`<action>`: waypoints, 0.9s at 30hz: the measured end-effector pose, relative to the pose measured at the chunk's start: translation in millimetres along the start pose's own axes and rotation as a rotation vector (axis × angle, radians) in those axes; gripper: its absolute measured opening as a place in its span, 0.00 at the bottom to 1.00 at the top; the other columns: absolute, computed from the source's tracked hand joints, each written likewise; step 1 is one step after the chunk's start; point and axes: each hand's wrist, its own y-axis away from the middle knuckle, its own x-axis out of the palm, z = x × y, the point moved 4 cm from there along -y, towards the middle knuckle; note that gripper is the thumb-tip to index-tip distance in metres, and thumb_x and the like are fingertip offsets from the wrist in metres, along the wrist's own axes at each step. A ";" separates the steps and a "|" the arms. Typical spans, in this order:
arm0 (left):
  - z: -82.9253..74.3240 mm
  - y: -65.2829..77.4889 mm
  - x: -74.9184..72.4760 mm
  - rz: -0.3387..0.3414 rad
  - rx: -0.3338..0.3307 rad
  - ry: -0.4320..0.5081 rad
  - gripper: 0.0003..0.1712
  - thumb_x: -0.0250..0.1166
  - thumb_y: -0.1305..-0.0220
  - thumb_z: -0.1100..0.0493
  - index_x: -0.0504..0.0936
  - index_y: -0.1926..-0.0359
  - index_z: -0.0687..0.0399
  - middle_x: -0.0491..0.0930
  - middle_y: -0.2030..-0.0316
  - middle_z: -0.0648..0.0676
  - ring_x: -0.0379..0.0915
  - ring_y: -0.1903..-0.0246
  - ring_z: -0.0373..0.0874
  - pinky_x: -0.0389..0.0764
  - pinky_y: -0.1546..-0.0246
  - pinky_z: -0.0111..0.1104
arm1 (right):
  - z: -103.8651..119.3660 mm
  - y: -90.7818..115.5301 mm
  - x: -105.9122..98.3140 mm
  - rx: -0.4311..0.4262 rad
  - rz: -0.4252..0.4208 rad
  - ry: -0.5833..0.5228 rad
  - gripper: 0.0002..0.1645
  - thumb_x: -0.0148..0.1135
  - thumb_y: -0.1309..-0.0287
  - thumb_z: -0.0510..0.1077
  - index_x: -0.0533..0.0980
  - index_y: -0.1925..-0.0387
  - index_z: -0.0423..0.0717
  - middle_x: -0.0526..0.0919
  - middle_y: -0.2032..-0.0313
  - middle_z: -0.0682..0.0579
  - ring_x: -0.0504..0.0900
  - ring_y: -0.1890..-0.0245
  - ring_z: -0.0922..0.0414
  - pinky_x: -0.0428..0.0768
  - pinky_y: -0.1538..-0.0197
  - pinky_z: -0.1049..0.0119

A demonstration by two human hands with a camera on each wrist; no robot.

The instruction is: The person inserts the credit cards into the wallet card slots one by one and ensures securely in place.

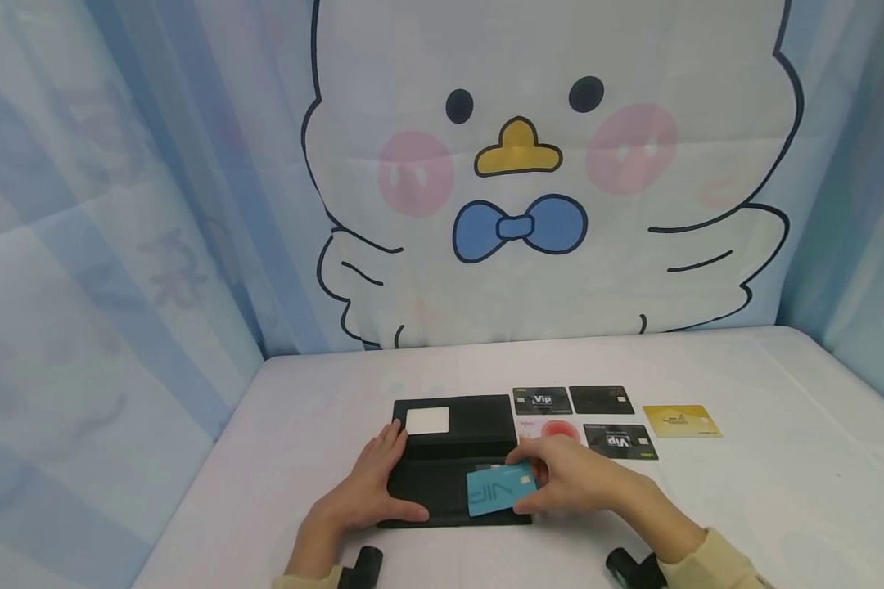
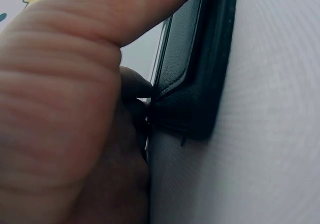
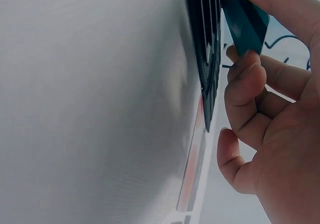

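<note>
A black wallet point(image 1: 442, 495) lies unfolded on the white table. Along its left edge rests my left hand point(image 1: 368, 478), thumb on the lower half and fingertips near the upper half. Close up in the left wrist view, that thumb presses on the wallet's edge point(image 2: 200, 94). My right hand point(image 1: 570, 474) pinches a blue card point(image 1: 495, 489) by its right end, over the lower half of the wallet. In the right wrist view the blue card point(image 3: 245, 22) is between thumb and fingers, tilted against the wallet point(image 3: 207, 49). A white panel point(image 1: 427, 420) shows on the wallet's upper half.
Right of the wallet lie several cards: a black Vip card point(image 1: 543, 401), a plain black card point(image 1: 600, 400), another black Vip card point(image 1: 620, 442), and a pink and white card point(image 1: 560, 429) partly behind my right hand. A gold card point(image 1: 681, 421) lies farthest right. A cartoon-printed curtain point(image 1: 516, 294) hangs behind.
</note>
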 end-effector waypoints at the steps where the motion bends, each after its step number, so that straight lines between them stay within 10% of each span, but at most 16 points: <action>1: 0.1 0.2 0.2 0.001 0.000 0.001 0.69 0.81 0.55 0.41 0.52 0.22 0.66 0.40 0.21 0.63 0.32 0.23 0.60 0.39 0.26 0.56 | 0.4 -0.3 -0.7 -0.002 -0.003 0.003 0.30 0.79 0.50 0.52 0.81 0.48 0.45 0.75 0.70 0.60 0.75 0.66 0.61 0.74 0.66 0.69; 13: 0.7 -1.5 0.7 0.001 -0.001 -0.001 0.70 0.81 0.55 0.40 0.52 0.22 0.66 0.41 0.21 0.63 0.32 0.23 0.60 0.39 0.26 0.56 | -1.7 -10.3 -1.7 0.019 -0.029 0.026 0.32 0.79 0.49 0.50 0.80 0.44 0.41 0.81 0.54 0.57 0.75 0.58 0.57 0.78 0.53 0.61; 27: 0.3 -0.8 0.8 0.002 -0.007 0.006 0.70 0.81 0.55 0.41 0.52 0.22 0.66 0.40 0.21 0.63 0.31 0.23 0.60 0.38 0.26 0.57 | -0.2 -8.1 10.1 0.003 -0.092 0.058 0.32 0.80 0.51 0.52 0.79 0.48 0.41 0.77 0.63 0.61 0.75 0.64 0.60 0.76 0.62 0.67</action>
